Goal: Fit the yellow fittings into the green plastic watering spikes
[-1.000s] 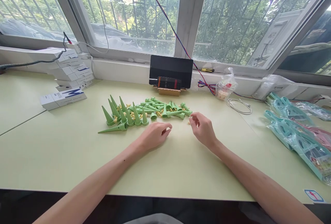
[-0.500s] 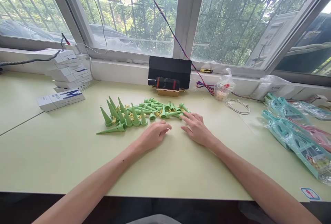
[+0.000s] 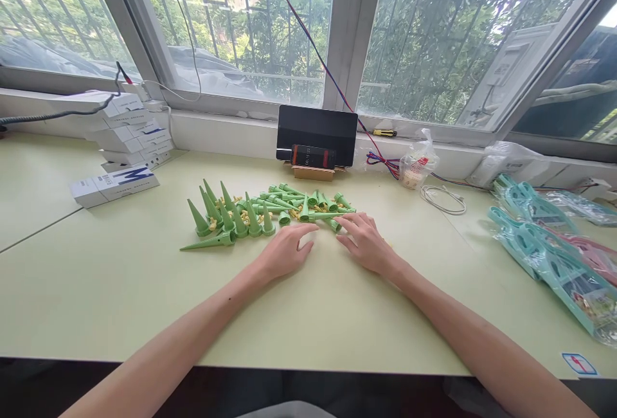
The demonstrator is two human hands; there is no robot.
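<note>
The right hand (image 3: pixel 367 242), which was pinching at something small beside the heap a second ago, is now lying palm down with fingers spread wide and holding nothing. Its fingertips (image 3: pixel 343 220) are reaching the near edge of the green plastic cones (image 3: pixel 270 207). The left hand (image 3: pixel 288 251) has been edging forward and is resting flat and loosely open, also empty, just short of the heap.

The cones are sitting mid-bench, some standing upright at the left and others lying tangled with small yellow bits. A lone cone (image 3: pixel 208 242) is lying flat at the front left.

The pale green bench (image 3: pixel 120 289) is running beneath a barred window (image 3: pixel 250 19). It is carrying a dark tablet (image 3: pixel 317 132), a stack of white boxes (image 3: pixel 130 132) and teal packaged goods (image 3: pixel 544 244).
</note>
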